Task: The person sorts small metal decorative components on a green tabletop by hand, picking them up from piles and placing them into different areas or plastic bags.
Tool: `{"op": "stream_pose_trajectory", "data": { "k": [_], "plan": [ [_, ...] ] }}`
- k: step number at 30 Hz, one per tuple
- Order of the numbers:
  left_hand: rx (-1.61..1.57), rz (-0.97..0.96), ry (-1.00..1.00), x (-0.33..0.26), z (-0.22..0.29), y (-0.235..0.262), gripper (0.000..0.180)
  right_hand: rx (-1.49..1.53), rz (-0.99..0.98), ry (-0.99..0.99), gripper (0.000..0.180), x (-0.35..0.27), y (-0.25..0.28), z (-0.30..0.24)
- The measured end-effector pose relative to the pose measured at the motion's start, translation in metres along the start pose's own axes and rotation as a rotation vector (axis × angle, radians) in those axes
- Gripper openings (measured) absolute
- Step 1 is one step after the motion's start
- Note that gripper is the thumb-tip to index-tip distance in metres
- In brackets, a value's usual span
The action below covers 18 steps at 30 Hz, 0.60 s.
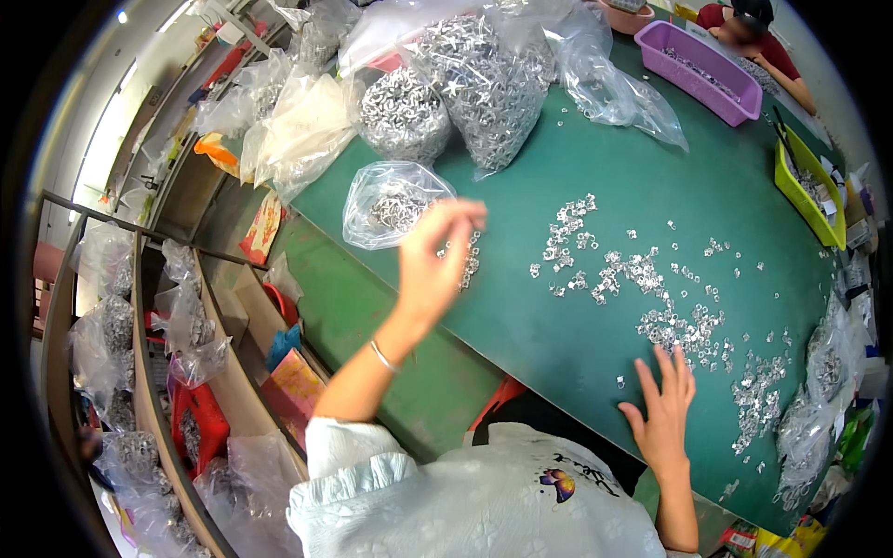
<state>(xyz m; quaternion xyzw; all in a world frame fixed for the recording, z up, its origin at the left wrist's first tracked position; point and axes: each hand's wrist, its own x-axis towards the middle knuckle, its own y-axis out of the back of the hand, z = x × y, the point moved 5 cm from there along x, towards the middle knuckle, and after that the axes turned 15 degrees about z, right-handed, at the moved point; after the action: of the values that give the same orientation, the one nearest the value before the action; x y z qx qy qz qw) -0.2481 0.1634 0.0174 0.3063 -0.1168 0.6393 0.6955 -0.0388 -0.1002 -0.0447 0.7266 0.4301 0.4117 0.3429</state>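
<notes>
My left hand [430, 265], with a bangle at the wrist, is over the table beside a small open plastic bag [356, 206] of silvery pieces. Its fingers are bent inward and a little blurred; anything between them is too small to make out. A few small metal pieces [472, 267] lie just right of it. Spread out, my right hand [664, 409] hovers or rests at the near edge of a loose pile of small shiny metal pieces [684, 327], holding nothing. More such pieces [565, 232] are scattered farther back, and another heap [756, 400] lies to the right.
Large clear bags [488, 93] of metal parts stand at the back of the green table [521, 325]. Purple [702, 79] and yellow-green [807, 181] bins sit at far right, near another person [772, 51]. Shelves [153, 372] with bagged parts stand at left.
</notes>
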Motion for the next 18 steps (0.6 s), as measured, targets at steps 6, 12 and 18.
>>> {"op": "stream_pose_trajectory", "data": {
  "k": [6,12,18],
  "plan": [
    [0.255,-0.159,0.01,-0.098,-0.036,-0.011,0.024,-0.069,0.116,0.004,0.036,0.003,-0.009,0.014],
    [0.317,-0.228,-0.117,-0.107,-0.021,-0.039,0.031,-0.129,0.281,-0.092,0.038,0.01,0.005,0.028],
    [0.425,-0.582,-0.183,-0.112,0.003,-0.091,0.056,-0.148,0.024,-0.12,0.056,0.022,-0.024,0.024]
  ]
}}
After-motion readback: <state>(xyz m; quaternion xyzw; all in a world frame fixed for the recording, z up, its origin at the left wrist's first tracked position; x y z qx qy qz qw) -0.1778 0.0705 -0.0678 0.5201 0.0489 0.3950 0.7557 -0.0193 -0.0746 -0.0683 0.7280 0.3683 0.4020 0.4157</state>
